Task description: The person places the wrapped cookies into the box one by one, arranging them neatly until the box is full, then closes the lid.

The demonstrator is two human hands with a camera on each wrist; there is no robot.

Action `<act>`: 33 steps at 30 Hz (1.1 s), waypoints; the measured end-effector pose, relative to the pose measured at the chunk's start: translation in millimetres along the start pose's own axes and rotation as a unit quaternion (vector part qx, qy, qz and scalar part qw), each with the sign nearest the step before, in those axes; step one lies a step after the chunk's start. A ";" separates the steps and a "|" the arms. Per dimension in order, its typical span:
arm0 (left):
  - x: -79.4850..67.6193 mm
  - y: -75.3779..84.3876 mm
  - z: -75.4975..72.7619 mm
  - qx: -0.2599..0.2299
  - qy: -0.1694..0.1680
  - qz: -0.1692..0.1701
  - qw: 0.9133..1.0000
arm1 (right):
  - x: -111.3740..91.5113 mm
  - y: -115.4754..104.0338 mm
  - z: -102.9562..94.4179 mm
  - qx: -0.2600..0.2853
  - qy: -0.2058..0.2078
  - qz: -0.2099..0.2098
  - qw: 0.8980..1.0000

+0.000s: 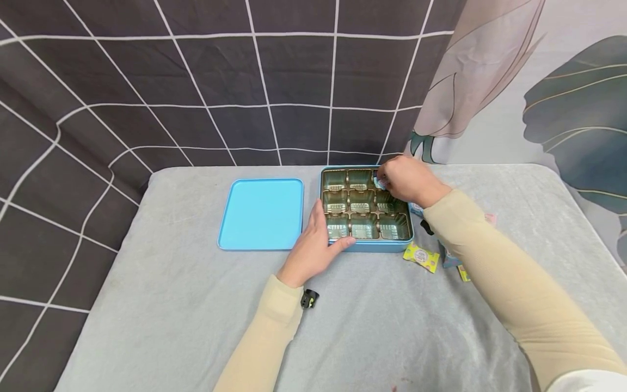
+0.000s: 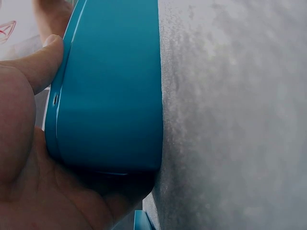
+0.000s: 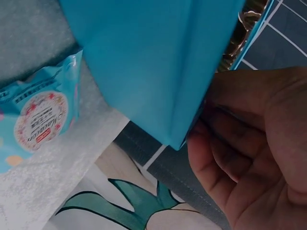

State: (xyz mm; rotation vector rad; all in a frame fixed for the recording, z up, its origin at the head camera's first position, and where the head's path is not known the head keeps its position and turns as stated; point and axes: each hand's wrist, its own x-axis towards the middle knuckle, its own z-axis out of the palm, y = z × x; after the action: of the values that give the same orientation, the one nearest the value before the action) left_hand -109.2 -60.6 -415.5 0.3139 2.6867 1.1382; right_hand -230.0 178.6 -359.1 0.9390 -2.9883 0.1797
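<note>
A blue tin with a gold tray of square compartments stands on the cloth-covered table. My left hand rests against its front left corner, fingers straight along the side and thumb on the front rim. At the back right compartment, my right hand pinches a small light blue wrapped macaron, mostly hidden by the fingers. In the right wrist view, those fingertips are at the tin's rim. A blue wrapped macaron lies beside the tin's right side. The other visible compartments hold nothing.
The flat blue lid lies left of the tin. A yellow wrapped macaron is near the front right corner, and several more packets lie partly under the right forearm, a pink one beyond it. A dark gridded curtain hangs behind.
</note>
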 end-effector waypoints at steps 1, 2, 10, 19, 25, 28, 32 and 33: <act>-0.1 -0.1 0.1 -0.001 0.000 0.000 1.000 | 0.5 -0.5 0.2 -0.001 -0.002 0.001 1.000; -0.1 -0.4 0.3 0.000 -0.001 -0.001 1.000 | 1.0 -1.3 0.1 0.000 -0.003 0.001 1.000; -0.5 -1.5 0.1 0.001 0.000 0.002 1.000 | 0.5 -4.7 1.6 0.007 -0.016 -0.005 1.000; -0.5 -1.6 -0.3 -0.001 -0.004 0.000 1.000 | 0.0 -7.5 2.4 -0.002 -0.024 -0.004 1.000; -0.4 -1.1 -0.3 0.000 -0.004 0.000 1.000 | 1.5 -8.0 4.8 0.000 -0.031 -0.009 0.999; -0.3 -1.0 -0.4 -0.004 -0.005 0.000 1.000 | 1.9 -7.2 6.6 0.000 -0.038 -0.010 0.999; -0.2 -1.2 -0.7 -0.005 -0.005 -0.001 1.000 | 2.5 -6.6 7.3 0.004 -0.043 -0.007 0.999; -0.2 -1.2 -0.7 -0.003 -0.005 -0.001 1.000 | 2.7 -6.3 7.3 0.007 -0.043 -0.007 0.999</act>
State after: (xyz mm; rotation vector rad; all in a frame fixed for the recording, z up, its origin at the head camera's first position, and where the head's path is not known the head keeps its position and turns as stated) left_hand -109.4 -62.0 -415.8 0.3165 2.6731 1.1422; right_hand -228.4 171.1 -365.7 0.9935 -3.0608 0.1640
